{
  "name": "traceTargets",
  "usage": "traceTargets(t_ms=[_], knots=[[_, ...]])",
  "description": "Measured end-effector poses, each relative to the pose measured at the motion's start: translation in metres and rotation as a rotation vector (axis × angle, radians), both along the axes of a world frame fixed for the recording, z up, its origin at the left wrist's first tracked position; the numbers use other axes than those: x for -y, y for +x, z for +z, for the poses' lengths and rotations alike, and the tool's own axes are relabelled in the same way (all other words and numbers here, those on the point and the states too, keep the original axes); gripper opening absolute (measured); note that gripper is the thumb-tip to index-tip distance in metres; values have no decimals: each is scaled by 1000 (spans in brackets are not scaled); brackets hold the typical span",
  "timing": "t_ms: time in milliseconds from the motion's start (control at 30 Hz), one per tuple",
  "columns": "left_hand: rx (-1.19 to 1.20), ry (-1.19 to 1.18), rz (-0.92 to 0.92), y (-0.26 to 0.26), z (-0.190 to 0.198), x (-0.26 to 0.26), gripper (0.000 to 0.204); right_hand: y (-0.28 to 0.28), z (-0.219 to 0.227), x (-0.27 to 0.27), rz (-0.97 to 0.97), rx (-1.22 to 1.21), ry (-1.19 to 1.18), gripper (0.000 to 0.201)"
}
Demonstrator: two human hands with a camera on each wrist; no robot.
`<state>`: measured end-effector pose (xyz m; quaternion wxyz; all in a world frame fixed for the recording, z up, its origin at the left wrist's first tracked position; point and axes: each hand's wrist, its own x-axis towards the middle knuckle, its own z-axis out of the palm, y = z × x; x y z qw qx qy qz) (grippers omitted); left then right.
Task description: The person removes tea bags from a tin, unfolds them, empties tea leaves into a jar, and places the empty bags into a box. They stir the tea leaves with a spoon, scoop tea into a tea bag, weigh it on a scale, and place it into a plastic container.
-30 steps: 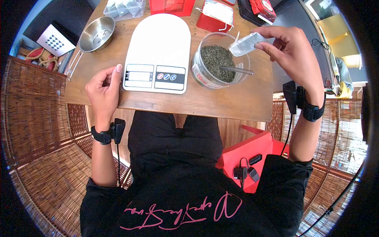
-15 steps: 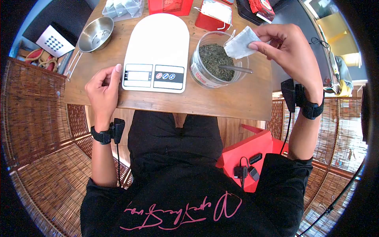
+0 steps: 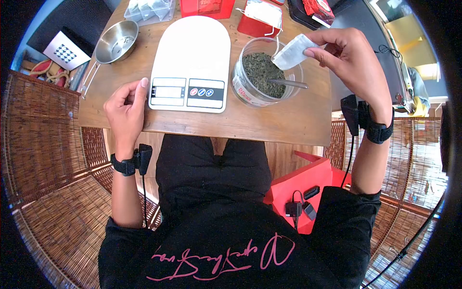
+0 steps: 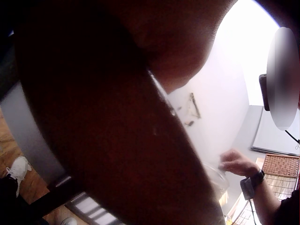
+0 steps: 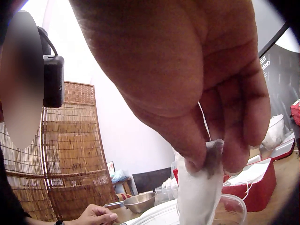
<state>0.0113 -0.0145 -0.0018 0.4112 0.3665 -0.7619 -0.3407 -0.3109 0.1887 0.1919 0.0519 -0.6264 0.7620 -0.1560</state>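
My right hand pinches a white drawstring bag by one end, above the right part of a clear tub of dark dried leaves. A metal spoon rests in the leaves, its handle over the rim. In the right wrist view the bag hangs from thumb and fingers, dark stuff showing at its pinched end. My left hand rests at the table's front edge beside the white kitchen scale, loosely curled with nothing held.
A steel pan stands left of the scale. Behind are a clear box of white bags, a red box, and a red box of white bags. A black tray sits back right.
The right hand has turned the bag so that its flat face shows, then tilted it slightly. The bag stays over the tub; the left hand has hardly moved.
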Motion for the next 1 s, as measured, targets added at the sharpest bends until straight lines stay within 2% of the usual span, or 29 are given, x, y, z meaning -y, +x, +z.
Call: traceTargets(t_ms=[400,633,933,1000], knots=[[-41,0,15,-3,-1,0,21,-2,-5,1,8,33,-51,24],[-52,-23,16,-3,-1,0,20,-1,-3,2,-41,58,11,23],[13,-16,13,-2,1,-1,23,-1,-6,0,-49,50,-13,22],[-43,-26,23,-4,-1,0,22,-1,-7,0,-55,60,-21,22]])
